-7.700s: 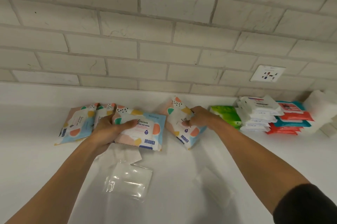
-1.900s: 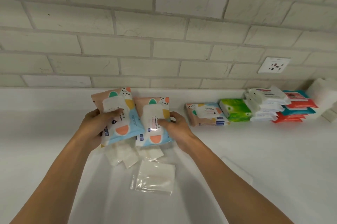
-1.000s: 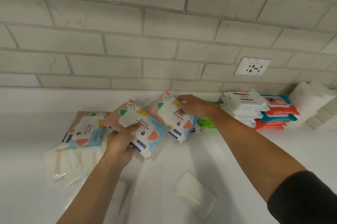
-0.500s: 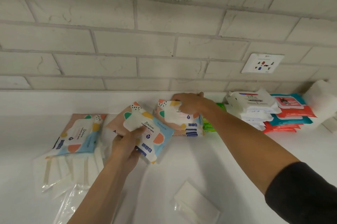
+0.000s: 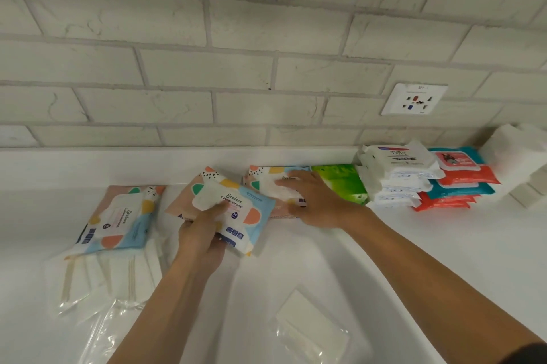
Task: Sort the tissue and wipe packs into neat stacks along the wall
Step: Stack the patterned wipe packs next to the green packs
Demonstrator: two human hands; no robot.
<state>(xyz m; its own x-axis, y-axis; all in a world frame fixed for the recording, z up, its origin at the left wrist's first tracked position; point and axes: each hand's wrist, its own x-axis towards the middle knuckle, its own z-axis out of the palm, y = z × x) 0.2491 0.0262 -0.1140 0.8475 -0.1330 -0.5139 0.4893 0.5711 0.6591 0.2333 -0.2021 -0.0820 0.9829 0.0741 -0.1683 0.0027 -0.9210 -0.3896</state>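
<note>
My left hand [image 5: 204, 237] grips a colourful wet wipes pack [image 5: 236, 206] by its near edge, tilted just above the counter. My right hand [image 5: 318, 203] lies flat, fingers spread, on a small stack of the same colourful packs [image 5: 266, 186] by the wall. A third colourful pack [image 5: 118, 218] lies flat to the left. Right of the stack sit a green pack [image 5: 340, 181], a stack of white packs [image 5: 396, 174] and a stack of red and teal packs [image 5: 461, 183].
Clear-wrapped white tissue packs lie at the near left [image 5: 97, 280] and near centre [image 5: 310, 331] of the white counter [image 5: 444, 260]. White tissue blocks [image 5: 518, 156] stand at the far right. A wall socket [image 5: 414, 98] is set in the brick wall.
My right hand has laid its colourful pack on the stack by the wall and slid to rest flat on top. My left hand keeps hold of its pack.
</note>
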